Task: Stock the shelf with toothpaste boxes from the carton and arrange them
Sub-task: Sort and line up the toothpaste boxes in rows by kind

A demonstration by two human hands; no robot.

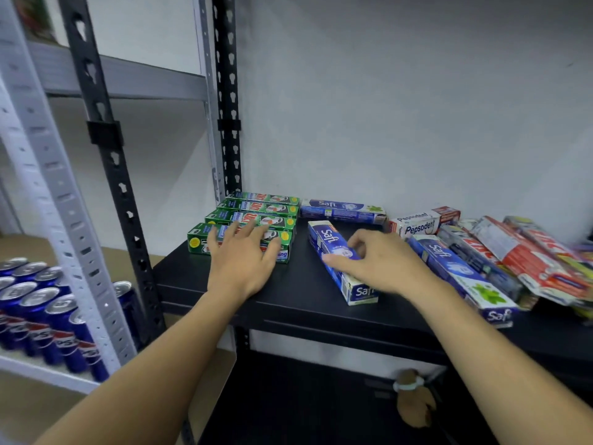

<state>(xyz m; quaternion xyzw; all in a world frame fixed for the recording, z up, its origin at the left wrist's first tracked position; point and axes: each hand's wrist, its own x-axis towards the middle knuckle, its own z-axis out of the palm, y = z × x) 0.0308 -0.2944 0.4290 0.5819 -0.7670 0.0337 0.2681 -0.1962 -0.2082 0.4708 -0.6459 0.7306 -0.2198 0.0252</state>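
Observation:
Several green toothpaste boxes lie in a neat row at the back left of the black shelf. My left hand rests flat, fingers spread, on the nearest green box. My right hand pinches a blue Safi box that lies lengthwise in the shelf's middle. Another blue Safi box lies crosswise against the back wall. The carton is not in view.
A loose heap at the right holds a third Safi box, a white Pepsodent box and several red boxes. Blue Pepsi cans fill the grey rack to the left. A black upright stands between the racks. A brown soft toy sits below.

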